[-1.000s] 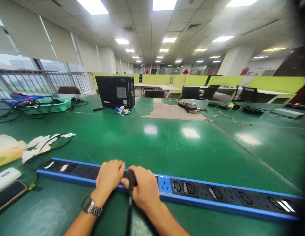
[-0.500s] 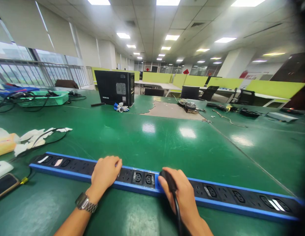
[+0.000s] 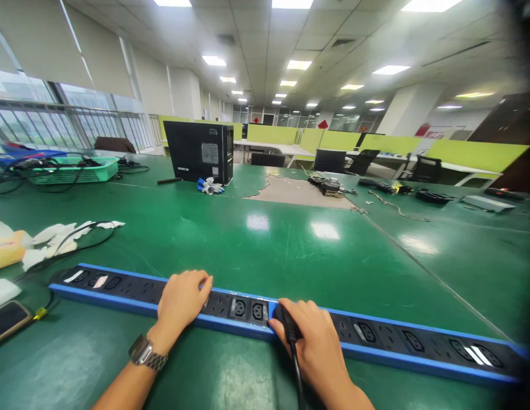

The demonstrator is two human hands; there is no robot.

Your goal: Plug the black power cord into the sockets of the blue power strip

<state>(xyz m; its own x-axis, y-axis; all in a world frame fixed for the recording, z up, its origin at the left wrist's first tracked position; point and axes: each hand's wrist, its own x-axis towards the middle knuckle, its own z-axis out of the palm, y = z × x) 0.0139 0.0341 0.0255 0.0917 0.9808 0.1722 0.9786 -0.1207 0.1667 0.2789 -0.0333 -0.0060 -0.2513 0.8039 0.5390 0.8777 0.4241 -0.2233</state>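
A long blue-edged black power strip (image 3: 233, 323) lies across the green table, with rows of sockets facing up. My left hand (image 3: 183, 299) is closed over the strip left of its middle, its fingers curled over the far side. In my right hand (image 3: 312, 336) is a black power plug (image 3: 289, 326), gripped between thumb and fingers and pressed down against the strip just right of a blue divider. Its black cord (image 3: 298, 376) runs toward me. The plug's front end and the socket beneath it are hidden.
At left are a phone (image 3: 8, 322), a white object (image 3: 3, 291), crumpled tissues (image 3: 55, 238) and a green basket (image 3: 74, 171) of cables. A black computer case (image 3: 196, 152) stands at the back beside gloves (image 3: 210, 185). Loose parts (image 3: 329, 185) lie farther right.
My right hand has moved slightly down with the plug, which now sits lower against the strip. The cord has swung a little left. My left hand stays on the strip.
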